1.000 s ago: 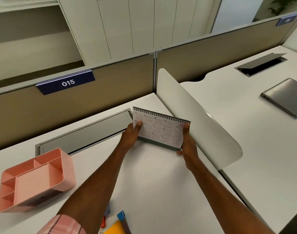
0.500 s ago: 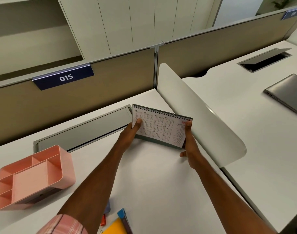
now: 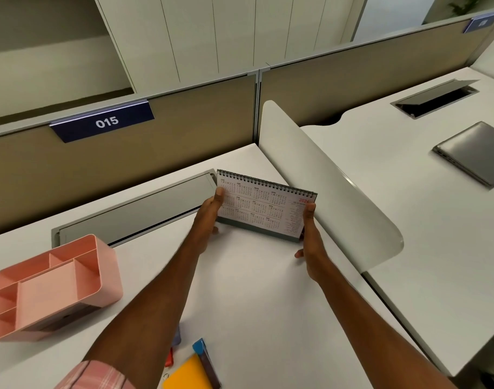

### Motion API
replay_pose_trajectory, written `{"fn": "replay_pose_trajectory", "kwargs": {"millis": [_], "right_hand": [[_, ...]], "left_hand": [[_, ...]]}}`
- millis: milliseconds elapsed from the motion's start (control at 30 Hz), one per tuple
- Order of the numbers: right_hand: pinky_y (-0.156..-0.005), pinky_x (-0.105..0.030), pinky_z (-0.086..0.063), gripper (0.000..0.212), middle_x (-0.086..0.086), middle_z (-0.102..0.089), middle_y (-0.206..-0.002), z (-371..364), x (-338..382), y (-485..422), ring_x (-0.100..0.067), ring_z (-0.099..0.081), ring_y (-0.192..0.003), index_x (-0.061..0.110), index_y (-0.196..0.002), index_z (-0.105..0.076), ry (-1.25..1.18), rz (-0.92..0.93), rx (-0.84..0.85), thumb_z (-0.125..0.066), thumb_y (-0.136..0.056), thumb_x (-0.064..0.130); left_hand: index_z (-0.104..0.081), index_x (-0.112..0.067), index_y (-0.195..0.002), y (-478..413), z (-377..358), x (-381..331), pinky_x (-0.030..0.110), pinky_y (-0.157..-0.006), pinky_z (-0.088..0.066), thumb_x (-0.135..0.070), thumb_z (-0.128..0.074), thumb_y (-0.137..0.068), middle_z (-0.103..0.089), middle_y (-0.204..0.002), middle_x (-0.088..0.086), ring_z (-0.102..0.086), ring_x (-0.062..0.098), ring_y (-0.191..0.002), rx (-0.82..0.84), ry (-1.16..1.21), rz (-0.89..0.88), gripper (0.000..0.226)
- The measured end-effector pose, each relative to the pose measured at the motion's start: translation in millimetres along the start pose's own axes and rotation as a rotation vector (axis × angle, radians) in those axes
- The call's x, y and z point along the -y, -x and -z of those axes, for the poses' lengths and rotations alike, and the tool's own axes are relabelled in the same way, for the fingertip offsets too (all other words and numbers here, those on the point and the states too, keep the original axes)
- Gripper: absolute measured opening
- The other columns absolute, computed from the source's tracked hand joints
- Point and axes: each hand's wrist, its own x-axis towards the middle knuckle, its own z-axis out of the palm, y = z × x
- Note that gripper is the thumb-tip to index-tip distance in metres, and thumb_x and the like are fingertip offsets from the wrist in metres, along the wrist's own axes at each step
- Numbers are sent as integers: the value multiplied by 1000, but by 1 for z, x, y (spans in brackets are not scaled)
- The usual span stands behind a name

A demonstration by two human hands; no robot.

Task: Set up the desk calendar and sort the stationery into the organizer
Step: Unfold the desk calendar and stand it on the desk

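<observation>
A spiral-bound desk calendar (image 3: 264, 207) stands on the white desk (image 3: 257, 290) near its back right corner, its year page facing me. My left hand (image 3: 209, 217) grips its left edge with the thumb on the page. My right hand (image 3: 310, 234) grips its right edge the same way. A pink organizer (image 3: 52, 287) with several empty compartments sits at the left. Stationery lies at the near edge: a yellow pad (image 3: 188, 373), a blue-capped item (image 3: 205, 357) and a small red piece (image 3: 169, 359), partly hidden by my left arm.
A closed grey cable flap (image 3: 133, 214) runs behind the calendar. A curved white divider (image 3: 332, 192) stands to its right. On the neighbouring desk lie a closed grey laptop (image 3: 473, 153) and an open cable flap (image 3: 436, 96). A beige partition carries a sign reading 015 (image 3: 105, 122).
Both hands have kept hold of the calendar and it has stayed in much the same place, shifting slightly back. The view has tilted a little.
</observation>
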Motion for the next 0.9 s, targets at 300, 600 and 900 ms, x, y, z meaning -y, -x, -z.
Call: {"fn": "replay_pose_trajectory", "kwargs": {"millis": [300,600,900], "right_hand": [[-80,-40,-46,78,5,-67,-132,4,2,6,-22,-58,-122,48,-139,-53,-1,-3,-38,-15,-84,90],[-78,-39,-46,89,4,-70,-126,8,1,11,-19,-62,-117,36,-137,-60,-30,22,-82,-16,-83,92],[-115,-57,-38,63,12,-50,-141,12,-20,25,-17,-45,-132,41,-131,-51,-133,87,-179,-34,-89,84]], "left_hand": [[-49,-29,-144,5,3,5,45,-93,-49,-76,-27,-94,-63,-134,1,-57,25,-120,-32,13,7,72],[-38,-29,-156,9,6,7,58,-114,-38,-77,-21,-95,-48,-154,2,-44,30,-141,-89,86,14,79],[-28,-36,-159,35,14,11,56,-126,-22,-94,-27,-78,-30,-167,-6,-27,22,-154,-115,66,-27,100]]}}
